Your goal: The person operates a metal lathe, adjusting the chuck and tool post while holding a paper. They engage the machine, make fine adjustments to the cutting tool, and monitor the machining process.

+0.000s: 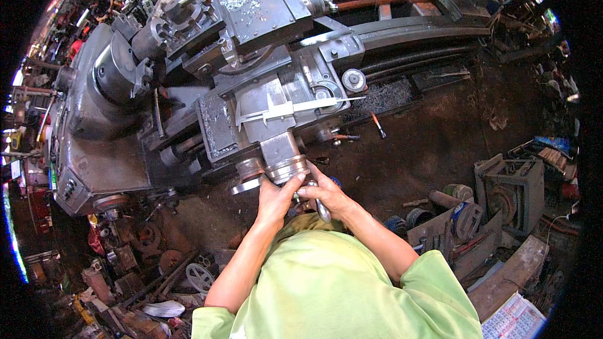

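Note:
Both of my hands are on the cross-slide handwheel of a metal lathe, just in front of its silver graduated dial (287, 168). My left hand (276, 199) grips the wheel from the left, its thumb by the dial's near edge. From the right, my right hand (328, 196) closes round the same wheel, next to a shiny crank handle (323, 211). Most of the wheel and several fingers are hidden behind the hands. Above them, a silver vernier caliper (276, 112) lies across the flat top of the carriage (257, 129).
The lathe's chuck (116, 69) and headstock stand at the left. A tailstock or slide block (267, 16) bears metal chips, and more chips (383, 99) lie by the leadscrew. An orange-tipped lever (378, 124) sticks out rightward. Scrap parts and a metal frame (512, 191) crowd the floor.

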A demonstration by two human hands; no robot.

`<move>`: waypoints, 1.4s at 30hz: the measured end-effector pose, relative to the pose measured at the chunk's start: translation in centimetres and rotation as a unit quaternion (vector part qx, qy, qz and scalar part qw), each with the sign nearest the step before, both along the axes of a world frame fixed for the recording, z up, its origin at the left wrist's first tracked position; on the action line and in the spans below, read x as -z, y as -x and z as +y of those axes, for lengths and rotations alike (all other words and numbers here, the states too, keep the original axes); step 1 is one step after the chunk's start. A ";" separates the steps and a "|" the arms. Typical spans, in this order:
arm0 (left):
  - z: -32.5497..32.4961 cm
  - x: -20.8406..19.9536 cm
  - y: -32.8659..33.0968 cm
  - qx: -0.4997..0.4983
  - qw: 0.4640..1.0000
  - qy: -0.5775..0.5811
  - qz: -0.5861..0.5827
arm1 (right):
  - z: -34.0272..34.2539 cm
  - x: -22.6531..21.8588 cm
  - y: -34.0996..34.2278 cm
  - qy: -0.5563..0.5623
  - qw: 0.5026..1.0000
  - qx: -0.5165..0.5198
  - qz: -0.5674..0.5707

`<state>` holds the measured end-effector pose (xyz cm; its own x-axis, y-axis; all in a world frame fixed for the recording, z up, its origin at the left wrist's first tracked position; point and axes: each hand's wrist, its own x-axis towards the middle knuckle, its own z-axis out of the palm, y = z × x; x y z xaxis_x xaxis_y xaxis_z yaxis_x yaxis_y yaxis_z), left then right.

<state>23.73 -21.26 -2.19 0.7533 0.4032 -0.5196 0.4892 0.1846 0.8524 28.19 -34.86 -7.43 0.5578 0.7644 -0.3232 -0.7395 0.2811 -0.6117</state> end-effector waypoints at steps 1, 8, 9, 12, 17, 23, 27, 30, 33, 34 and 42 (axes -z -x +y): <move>0.0 0.1 -0.1 -0.001 1.000 0.006 -0.005 | 0.1 -0.1 0.0 0.002 1.000 0.002 0.001; 1.1 0.5 0.7 0.001 0.994 0.107 -0.014 | 0.9 -2.7 0.1 0.125 0.989 0.003 -0.073; 1.4 0.6 1.0 0.007 0.990 0.140 -0.028 | 1.2 -3.1 0.4 0.153 0.984 0.015 -0.088; 2.0 1.4 1.4 0.003 0.973 0.224 -0.049 | 2.3 -3.7 0.9 0.241 0.957 0.031 -0.159; 2.6 2.8 1.8 0.021 0.958 0.274 -0.084 | 2.9 -4.3 1.3 0.355 0.908 0.001 -0.221; 2.8 3.0 1.8 0.033 0.950 0.291 -0.105 | 3.2 -6.4 1.2 0.414 0.879 -0.015 -0.234; 3.0 3.1 1.9 0.042 0.942 0.314 -0.110 | 3.3 -7.1 1.2 0.437 0.868 -0.021 -0.232; 3.2 3.3 1.9 0.038 0.935 0.333 -0.117 | 3.5 -7.1 1.4 0.432 0.874 -0.015 -0.222; 3.3 3.6 1.9 0.041 0.930 0.342 -0.127 | 3.5 -6.9 1.5 0.435 0.872 -0.016 -0.225; 3.3 3.6 1.9 0.044 0.930 0.342 -0.130 | 3.5 -6.9 1.5 0.435 0.871 -0.015 -0.228; 3.5 4.0 1.9 0.056 0.924 0.352 -0.139 | 3.6 -6.9 1.7 0.446 0.864 -0.012 -0.236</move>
<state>21.81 -17.76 -6.17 0.9135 -0.0505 -0.4037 0.3198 0.7026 0.6357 26.54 -31.30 -0.56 0.7756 0.3426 -0.5302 -0.3481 -0.4685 -0.8120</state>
